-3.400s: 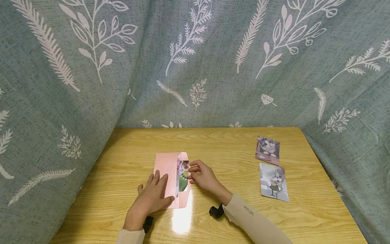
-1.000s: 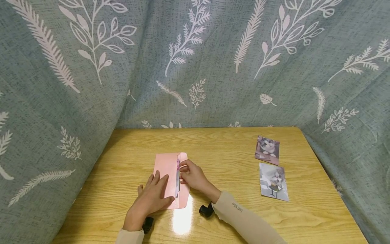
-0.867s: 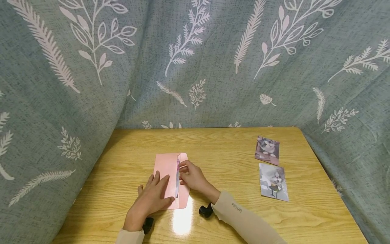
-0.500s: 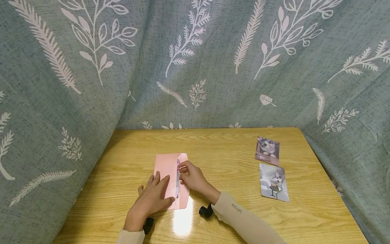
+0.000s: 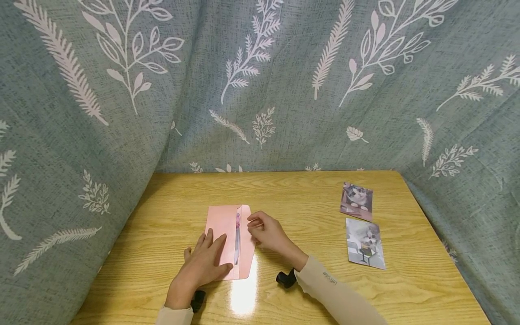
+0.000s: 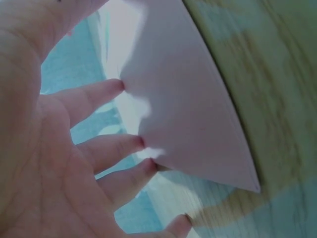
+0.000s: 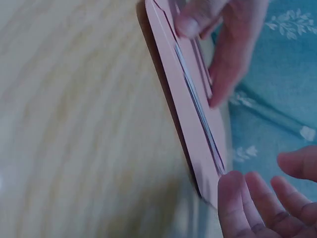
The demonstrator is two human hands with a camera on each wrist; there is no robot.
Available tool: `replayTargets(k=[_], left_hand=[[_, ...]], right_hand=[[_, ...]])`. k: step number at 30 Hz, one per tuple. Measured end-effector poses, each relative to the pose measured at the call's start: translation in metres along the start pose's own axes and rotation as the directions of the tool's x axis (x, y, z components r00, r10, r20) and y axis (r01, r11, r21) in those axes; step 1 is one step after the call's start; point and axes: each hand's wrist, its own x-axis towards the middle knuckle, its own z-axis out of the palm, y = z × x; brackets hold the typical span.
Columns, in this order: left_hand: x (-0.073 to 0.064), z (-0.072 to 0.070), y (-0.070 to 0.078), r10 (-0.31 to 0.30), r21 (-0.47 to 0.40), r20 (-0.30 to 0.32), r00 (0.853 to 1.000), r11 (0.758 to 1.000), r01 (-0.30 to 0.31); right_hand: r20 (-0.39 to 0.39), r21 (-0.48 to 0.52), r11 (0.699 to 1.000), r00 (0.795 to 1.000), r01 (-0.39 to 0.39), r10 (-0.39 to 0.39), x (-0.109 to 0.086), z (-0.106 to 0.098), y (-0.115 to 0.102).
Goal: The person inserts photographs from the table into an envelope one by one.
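A pink envelope lies on the table with its flap opened out to the right. In its mouth shows a thin strip of photos, the rest hidden inside. My left hand rests on the envelope with fingers spread; in the left wrist view the fingertips touch the pink paper. My right hand is over the outer edge of the flap, its fingers loosely bent and holding nothing. In the right wrist view, the right hand's fingers are near one end of the envelope mouth.
Two cat photos lie on the right of the wooden table: a pinkish one behind and a greyish one in front. A blue-grey leaf-patterned curtain hangs behind and along both sides.
The photo with the striped tail, sticking out 3.4 seconds ago, has slid left into the envelope. My right hand followed it leftward, then drew back right. My left hand has stayed put.
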Motion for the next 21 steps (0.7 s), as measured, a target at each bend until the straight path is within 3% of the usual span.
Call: replayTargets(k=[9,21], left_hand=[[0.001,0.002,-0.001,0.000,-0.002,0.000,1.000,1.000,0.000],[0.001,0.000,0.001,-0.001,0.006,0.004,1.000,1.000,0.001]], right_hand=[[-0.070,-0.064,0.997,0.997,0.035,-0.039,-0.010,-0.053,0.003],[-0.189,-0.179,0.984,0.982,-0.017,-0.017,-0.020,-0.124,0.015]])
